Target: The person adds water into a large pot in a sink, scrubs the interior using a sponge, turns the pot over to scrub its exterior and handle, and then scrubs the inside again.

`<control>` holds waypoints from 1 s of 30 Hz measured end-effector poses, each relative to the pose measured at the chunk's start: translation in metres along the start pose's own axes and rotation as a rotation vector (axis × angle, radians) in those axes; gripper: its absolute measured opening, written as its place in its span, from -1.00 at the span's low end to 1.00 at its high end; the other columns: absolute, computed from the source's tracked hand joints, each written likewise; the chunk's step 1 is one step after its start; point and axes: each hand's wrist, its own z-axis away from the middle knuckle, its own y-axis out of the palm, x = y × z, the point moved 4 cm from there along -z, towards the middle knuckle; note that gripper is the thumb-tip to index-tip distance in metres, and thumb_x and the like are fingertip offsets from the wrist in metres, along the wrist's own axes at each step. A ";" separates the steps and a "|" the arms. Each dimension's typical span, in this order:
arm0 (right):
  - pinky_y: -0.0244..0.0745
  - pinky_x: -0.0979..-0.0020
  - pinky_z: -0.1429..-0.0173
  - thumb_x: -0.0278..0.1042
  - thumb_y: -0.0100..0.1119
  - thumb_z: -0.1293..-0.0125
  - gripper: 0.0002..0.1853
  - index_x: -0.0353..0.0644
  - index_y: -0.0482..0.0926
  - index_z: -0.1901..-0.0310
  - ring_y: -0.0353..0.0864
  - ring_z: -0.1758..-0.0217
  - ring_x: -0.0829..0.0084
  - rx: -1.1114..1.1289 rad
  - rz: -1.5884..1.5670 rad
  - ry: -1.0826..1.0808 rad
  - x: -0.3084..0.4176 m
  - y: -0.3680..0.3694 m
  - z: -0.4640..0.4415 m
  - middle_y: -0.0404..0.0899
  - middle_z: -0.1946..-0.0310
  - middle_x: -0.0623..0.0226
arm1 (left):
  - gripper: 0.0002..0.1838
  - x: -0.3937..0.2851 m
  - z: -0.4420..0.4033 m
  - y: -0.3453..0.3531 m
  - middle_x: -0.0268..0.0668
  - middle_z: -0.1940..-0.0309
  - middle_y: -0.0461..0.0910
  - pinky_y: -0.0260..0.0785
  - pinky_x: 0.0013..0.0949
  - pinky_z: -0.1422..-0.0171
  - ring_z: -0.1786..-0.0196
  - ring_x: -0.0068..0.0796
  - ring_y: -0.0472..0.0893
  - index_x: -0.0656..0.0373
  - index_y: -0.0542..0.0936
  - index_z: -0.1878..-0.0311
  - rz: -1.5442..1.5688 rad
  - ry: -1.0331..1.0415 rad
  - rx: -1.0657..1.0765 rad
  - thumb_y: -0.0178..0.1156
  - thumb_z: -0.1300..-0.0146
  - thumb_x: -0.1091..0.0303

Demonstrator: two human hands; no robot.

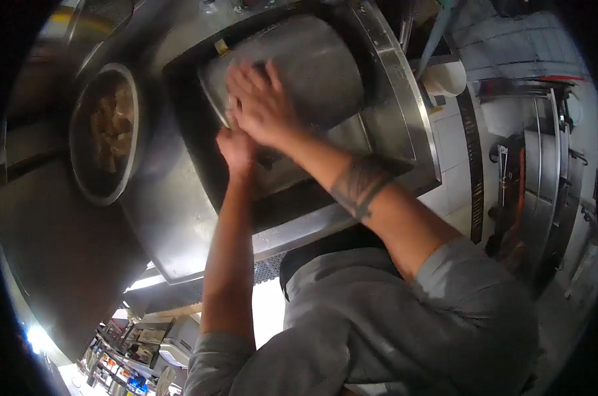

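A large grey metal pan [312, 59] sits tilted in the sink [414, 112]. My left hand [236, 148] is closed around the pan's near-left edge, its thumb along the rim. Over the pan's surface lies my right hand [261, 105], fingers stretched out and a little spread, blurred by motion. A dark patch shows between its fingers; whether that is a scrubbing pad or shadow I cannot tell. A small yellowish piece [221, 47] is at the pan's far-left edge.
Left of the sink, a round metal bowl [132, 155] holds pale brown pieces of food [114, 122] on the steel counter [164, 218]. A white container [444, 78] stands beyond the sink's right side. Metal racks [543, 171] are at far right, stocked shelves [131, 360] at lower left.
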 end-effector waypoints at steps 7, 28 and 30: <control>-0.08 -0.20 -0.68 -0.19 0.03 -0.47 -0.42 -0.13 0.38 -0.48 0.11 -0.68 0.21 0.022 0.243 0.121 -0.114 -0.051 0.004 0.28 -0.57 0.25 | -0.41 -0.035 -0.025 -0.011 -0.24 0.31 0.65 0.47 -0.23 0.24 0.30 -0.46 0.59 0.30 0.65 0.13 0.106 -0.145 0.117 0.00 -0.59 -0.14; -0.21 -0.17 -0.72 -0.08 -0.13 -0.58 -0.37 -0.18 0.23 -0.58 0.02 -0.73 0.19 0.202 -0.006 0.033 -0.034 -0.026 0.058 0.15 -0.64 0.22 | -0.34 -0.022 -0.058 -0.004 -0.15 0.35 0.67 0.45 -0.19 0.05 0.27 -0.27 0.61 0.26 0.66 0.17 0.200 0.020 0.187 -0.17 -0.63 -0.19; -0.16 -0.16 -0.72 -0.08 -0.12 -0.58 -0.37 -0.16 0.22 -0.58 0.05 -0.72 0.18 0.057 0.183 0.161 -0.104 -0.043 0.029 0.14 -0.65 0.23 | -0.38 -0.017 -0.063 -0.006 -0.27 0.32 0.65 0.45 -0.27 0.10 0.31 -0.38 0.55 0.20 0.67 0.14 0.276 -0.083 0.192 -0.10 -0.62 -0.20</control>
